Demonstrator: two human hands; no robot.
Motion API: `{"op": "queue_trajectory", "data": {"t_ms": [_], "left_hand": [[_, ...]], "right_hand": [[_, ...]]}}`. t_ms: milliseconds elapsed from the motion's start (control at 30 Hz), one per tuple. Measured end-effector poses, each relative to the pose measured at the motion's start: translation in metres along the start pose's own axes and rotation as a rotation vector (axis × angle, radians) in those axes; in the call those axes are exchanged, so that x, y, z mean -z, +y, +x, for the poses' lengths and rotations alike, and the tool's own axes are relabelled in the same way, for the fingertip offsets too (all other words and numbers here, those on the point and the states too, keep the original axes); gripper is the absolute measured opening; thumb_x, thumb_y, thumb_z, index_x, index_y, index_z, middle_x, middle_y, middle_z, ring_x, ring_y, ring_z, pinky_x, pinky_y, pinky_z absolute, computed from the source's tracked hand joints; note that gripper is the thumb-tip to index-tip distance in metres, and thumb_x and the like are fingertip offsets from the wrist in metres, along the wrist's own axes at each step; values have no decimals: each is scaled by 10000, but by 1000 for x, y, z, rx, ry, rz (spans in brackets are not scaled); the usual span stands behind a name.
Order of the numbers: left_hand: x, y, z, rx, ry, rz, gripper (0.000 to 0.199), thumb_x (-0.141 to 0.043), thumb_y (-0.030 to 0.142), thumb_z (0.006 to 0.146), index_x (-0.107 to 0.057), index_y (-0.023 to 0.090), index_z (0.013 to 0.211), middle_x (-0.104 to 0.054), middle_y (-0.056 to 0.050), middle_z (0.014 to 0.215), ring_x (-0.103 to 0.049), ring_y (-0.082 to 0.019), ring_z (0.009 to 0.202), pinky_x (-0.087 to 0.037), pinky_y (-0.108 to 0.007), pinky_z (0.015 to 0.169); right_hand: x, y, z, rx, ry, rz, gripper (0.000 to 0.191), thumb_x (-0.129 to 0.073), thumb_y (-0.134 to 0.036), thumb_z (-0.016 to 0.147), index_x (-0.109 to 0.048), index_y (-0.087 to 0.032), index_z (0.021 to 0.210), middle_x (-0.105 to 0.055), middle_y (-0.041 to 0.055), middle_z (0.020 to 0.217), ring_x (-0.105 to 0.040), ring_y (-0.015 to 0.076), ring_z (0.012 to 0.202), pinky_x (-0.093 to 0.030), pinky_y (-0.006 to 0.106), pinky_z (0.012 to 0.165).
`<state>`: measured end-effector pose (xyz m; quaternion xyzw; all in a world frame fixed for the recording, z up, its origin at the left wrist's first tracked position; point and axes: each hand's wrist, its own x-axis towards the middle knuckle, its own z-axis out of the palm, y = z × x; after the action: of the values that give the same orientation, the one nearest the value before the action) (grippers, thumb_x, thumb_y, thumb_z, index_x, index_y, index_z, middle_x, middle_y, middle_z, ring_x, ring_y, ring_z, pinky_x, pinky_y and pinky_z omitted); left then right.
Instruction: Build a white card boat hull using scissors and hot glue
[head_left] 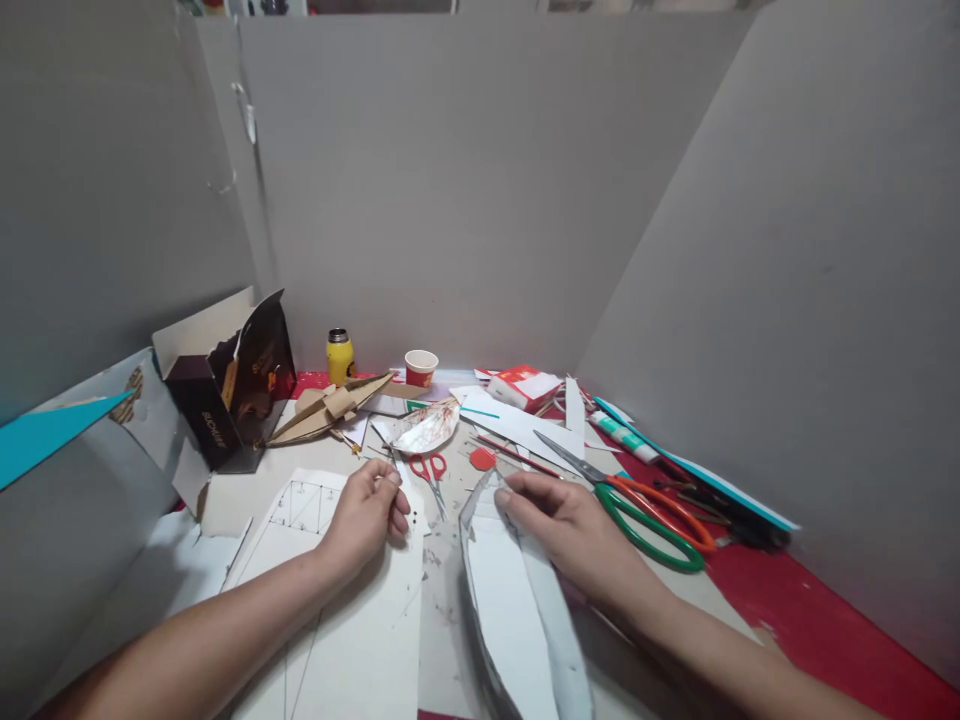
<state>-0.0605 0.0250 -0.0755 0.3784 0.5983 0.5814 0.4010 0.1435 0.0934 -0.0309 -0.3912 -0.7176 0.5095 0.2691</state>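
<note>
- While one sheet [360,620] spreads under the left hand [367,510], its fingers are narrow; any hold, I cannot tell.
- One white hull [510,610]: long axis fore-and-aft, body extending towards the person from the nearer right hand [555,515], which pinches its far tip.
- One dark box [202,420].
- Two scissors: large pair [604,480], small pair [433,481].
- One cup [421,370].

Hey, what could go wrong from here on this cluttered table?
Your right hand pinches the boat-shaped piece near its tip, so it might bend there. The large scissors lie close beside that hand and could get knocked. The small red-handled scissors lie near your left hand, whose fingers might brush them.
</note>
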Motion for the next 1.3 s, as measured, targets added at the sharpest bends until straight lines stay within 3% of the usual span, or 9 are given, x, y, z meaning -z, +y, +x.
{"op": "queue_trajectory", "data": {"t_ms": [200,433,567,700,800,1000,1300], "left_hand": [[-1,-6,-4,-21,-38,78,354,-416,412,913,-402,216,619,-433,79,410,-372,-74,314,-298,-186,354],[-7,-9,-6,-26,-76,143,175,-538,277,798,-504,184,654,-604,-10,585,-497,-106,425,-380,-228,440],[-7,-10,-7,-42,-74,216,148,-558,234,766,-497,190,639,-527,25,517,-487,-125,472,-356,-242,485],[-6,-6,-10,-113,-68,284,219,-513,288,830,-428,210,644,-395,59,575,-393,-125,568,-314,-254,554],[-4,-4,-11,-165,-62,325,291,-443,318,885,-334,222,633,-322,56,625,-350,-136,633,-295,-267,602],[-3,-8,-12,-179,-98,340,391,-418,404,910,-263,225,599,-254,65,585,-280,-128,584,-259,-274,569],[3,1,-4,-156,16,199,172,-541,285,822,-500,193,683,-489,33,603,-496,-132,555,-390,-243,520]], "right_hand": [[4,16,0,-96,-49,22,326,-579,-484,790,-546,-164,734,-473,-28,647,-429,112,569,-344,234,514],[3,20,6,-118,-92,34,348,-620,-500,752,-557,-158,772,-475,-18,684,-436,124,607,-350,235,524],[-2,27,9,-90,-119,47,308,-627,-458,757,-518,-171,729,-425,-31,659,-412,123,613,-336,232,526],[-5,33,11,-60,-141,29,316,-600,-442,789,-470,-176,680,-363,-46,639,-371,111,599,-321,227,527],[-4,33,11,-84,-150,60,309,-622,-444,777,-483,-179,701,-400,-42,643,-401,114,595,-331,222,515],[-1,27,7,-140,-127,132,291,-651,-447,763,-531,-182,766,-462,-44,658,-429,101,560,-341,208,490],[-7,34,8,-54,-133,-20,236,-663,-398,728,-581,-181,688,-567,-1,679,-523,163,646,-423,256,575]]}}
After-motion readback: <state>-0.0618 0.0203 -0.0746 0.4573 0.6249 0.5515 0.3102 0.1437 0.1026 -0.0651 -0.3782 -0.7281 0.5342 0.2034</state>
